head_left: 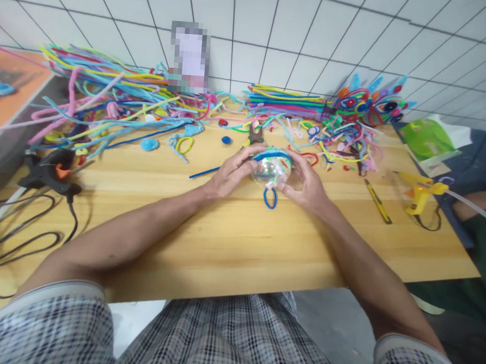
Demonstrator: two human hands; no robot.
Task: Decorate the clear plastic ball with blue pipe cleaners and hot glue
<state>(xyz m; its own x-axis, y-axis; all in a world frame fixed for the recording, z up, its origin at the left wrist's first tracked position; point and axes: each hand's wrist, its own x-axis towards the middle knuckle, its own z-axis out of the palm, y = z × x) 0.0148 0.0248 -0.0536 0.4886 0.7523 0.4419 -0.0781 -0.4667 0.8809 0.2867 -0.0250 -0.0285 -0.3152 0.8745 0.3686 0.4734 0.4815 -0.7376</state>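
Note:
Between my two hands is a clear, rounded plastic shell point(269, 170) with a blue pipe cleaner round its upper edge and small coloured bits showing in it. My left hand point(236, 173) is closed on its left side, thumb on the shell. My right hand point(305, 181) grips the right side, its fingers curled behind. A small blue pipe-cleaner loop point(270, 199) lies at the near side of the shell. Left of my left hand, a straight blue pipe cleaner point(204, 172) rests on the table. Pliers point(255, 134) lie just beyond the shell.
Bundled pipe cleaners point(288, 103) and a loose heap point(107, 95) line the tiled wall. A black glue gun point(52, 171) with a looping cable is at left. A yellow cutter point(377, 201) and yellow glue gun point(421, 194) lie right, near another person's arm point(485, 196).

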